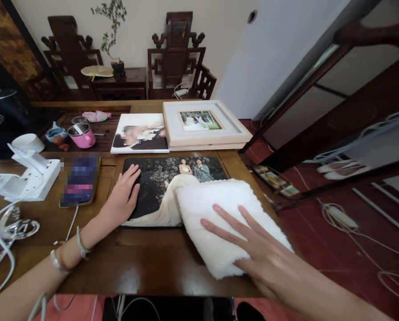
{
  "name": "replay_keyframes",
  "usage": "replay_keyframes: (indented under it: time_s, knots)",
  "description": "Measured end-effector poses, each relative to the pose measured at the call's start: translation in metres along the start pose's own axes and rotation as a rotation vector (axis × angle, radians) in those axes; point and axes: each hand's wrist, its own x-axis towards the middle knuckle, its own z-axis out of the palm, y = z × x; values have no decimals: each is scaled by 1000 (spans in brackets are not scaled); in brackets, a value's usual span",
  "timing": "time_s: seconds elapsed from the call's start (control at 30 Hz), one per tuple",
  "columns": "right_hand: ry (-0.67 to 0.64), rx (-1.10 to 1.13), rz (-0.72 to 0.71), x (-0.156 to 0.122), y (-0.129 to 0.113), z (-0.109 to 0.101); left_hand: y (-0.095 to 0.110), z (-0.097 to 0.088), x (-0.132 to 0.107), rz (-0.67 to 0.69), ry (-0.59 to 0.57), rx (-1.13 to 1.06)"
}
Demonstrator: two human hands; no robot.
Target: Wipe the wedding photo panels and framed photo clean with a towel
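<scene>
A wedding photo panel (159, 187) lies flat on the wooden table (146, 263), showing two people against a dark background. My left hand (124, 194) rests on the panel's left edge, fingers stretched out. Over the panel's lower right part lies a fluffy white cloth (202, 200), which reaches past the panel onto the table. My right hand (249, 238) is spread flat on top of this cloth, several fingers apart; its thumb is partly hidden by the cloth's edge. The cloth hides the panel's right corner.
Behind the panel are a white-bordered photo (155, 145) and stacked pale frames (172, 125). To the left are a phone (82, 178), a white power strip (42, 178) and a pink cup (85, 139). Cables trail over the table's left side and the red floor (306, 236).
</scene>
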Motion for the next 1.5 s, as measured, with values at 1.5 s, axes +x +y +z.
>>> replay_keyframes:
  time_s: [1.5]
  knots:
    - [-133,-61,116,82,39,-3,-2,-1,-1,-4,-12,9]
